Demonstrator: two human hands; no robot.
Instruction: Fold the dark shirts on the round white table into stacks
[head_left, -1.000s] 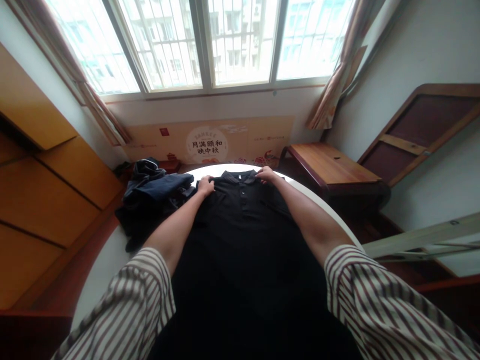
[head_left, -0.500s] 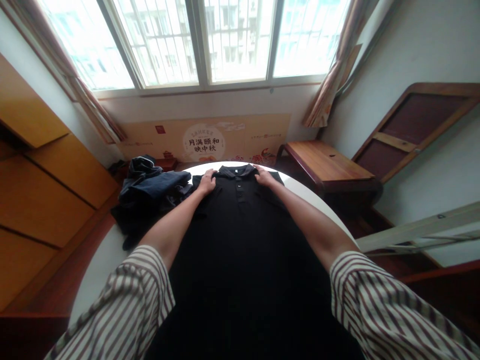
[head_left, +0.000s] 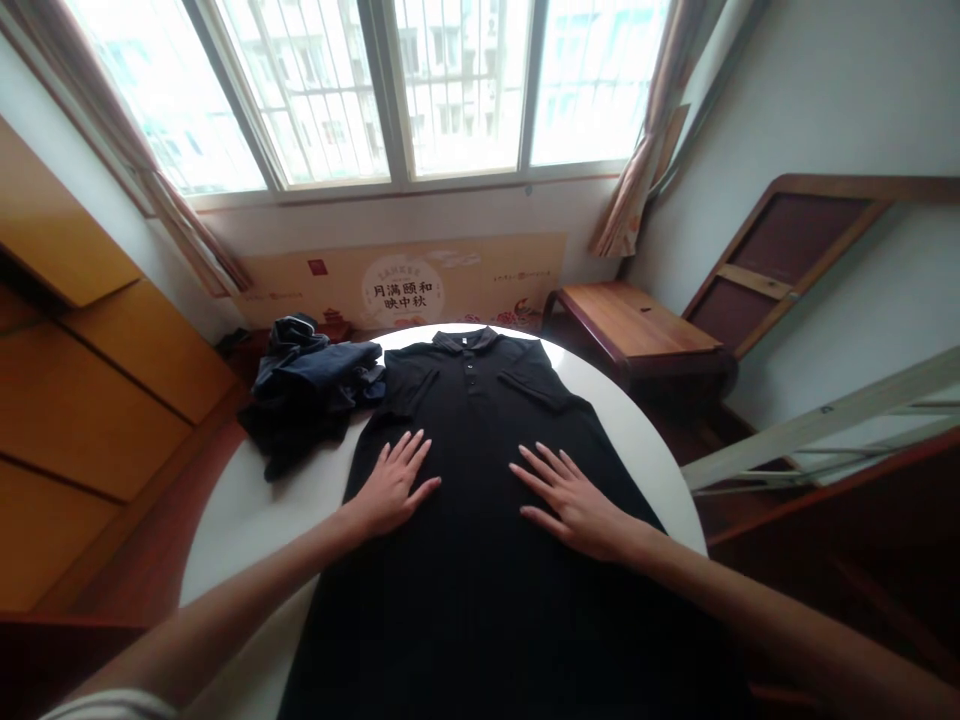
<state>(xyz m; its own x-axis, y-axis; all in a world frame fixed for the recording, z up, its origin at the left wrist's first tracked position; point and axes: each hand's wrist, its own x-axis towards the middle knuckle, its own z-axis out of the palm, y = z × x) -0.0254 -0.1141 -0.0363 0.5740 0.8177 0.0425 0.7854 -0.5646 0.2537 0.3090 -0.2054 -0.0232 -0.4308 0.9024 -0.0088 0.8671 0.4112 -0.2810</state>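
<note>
A black polo shirt (head_left: 472,470) lies spread face up on a round white table (head_left: 247,520), its collar at the far edge and its buttoned placket facing up. Flat on the left side of the shirt's body rests my left hand (head_left: 394,487), fingers spread. My right hand (head_left: 574,503) lies likewise on the right side, its fingers apart and pointing inward. Neither hand grips the cloth. Both short sleeves lie beyond my hands, the right one folded in toward the chest.
Dark crumpled clothes (head_left: 311,385) are heaped at the table's far left. A low wooden table (head_left: 637,320) stands beyond the right edge, under a leaning framed panel (head_left: 787,250). Yellow cabinets (head_left: 97,390) line the left, and a barred window (head_left: 450,90) fills the back.
Both hands have left the shirt's shoulders by the collar and come back toward me, now flat on its middle. Collar and sleeves are uncovered.
</note>
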